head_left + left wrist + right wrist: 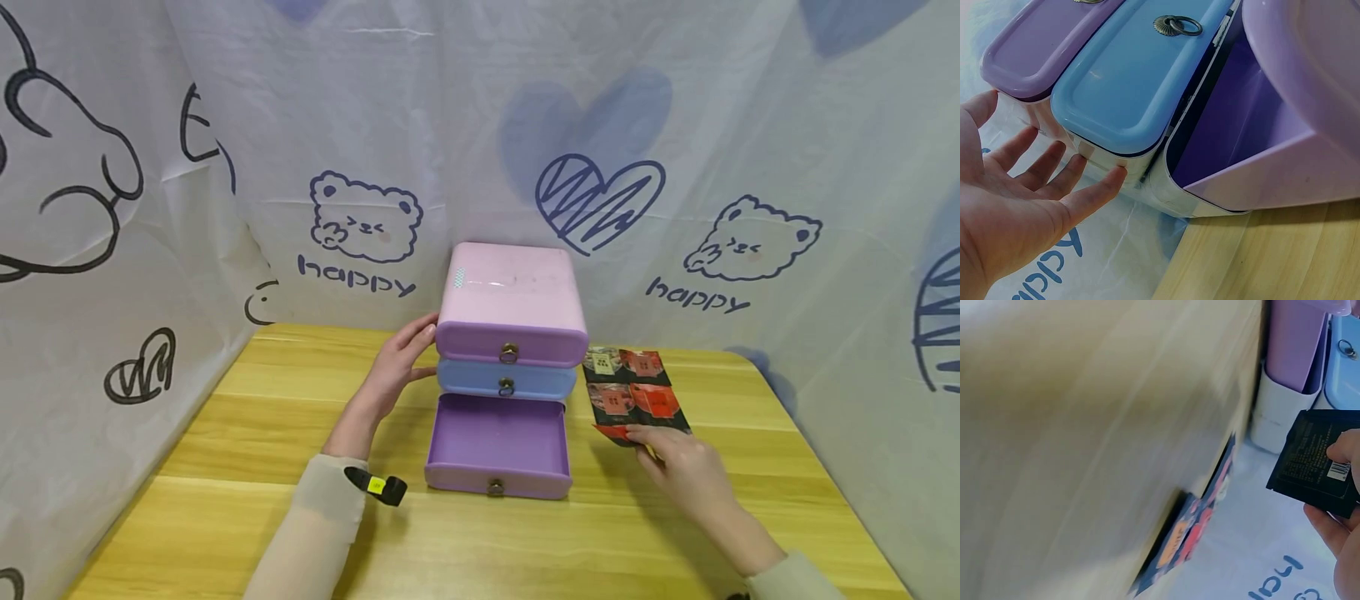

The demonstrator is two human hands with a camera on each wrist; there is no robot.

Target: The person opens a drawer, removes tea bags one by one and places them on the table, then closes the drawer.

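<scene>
A small chest of drawers [517, 287] stands at the middle back of the table, with a pink top, a purple upper drawer [472, 343] and a blue middle drawer [1119, 78]. Its purple bottom drawer [532, 483] is pulled out, and nothing lies in it. My left hand [393, 367] rests its spread fingertips against the chest's left side. On the right, my right hand [686, 467] pinches a small flat packet [1307, 456] between thumb and fingers; its black back shows print and a barcode. Several dark packets with red fronts [630, 398] lie flat just beyond that hand.
The wood-patterned table [225, 517] runs up to a white printed cloth [480, 125] hung behind and at both sides. A black strap [382, 486] with a yellow mark sits on my left wrist. Ring pulls [509, 353] hang on the drawer fronts.
</scene>
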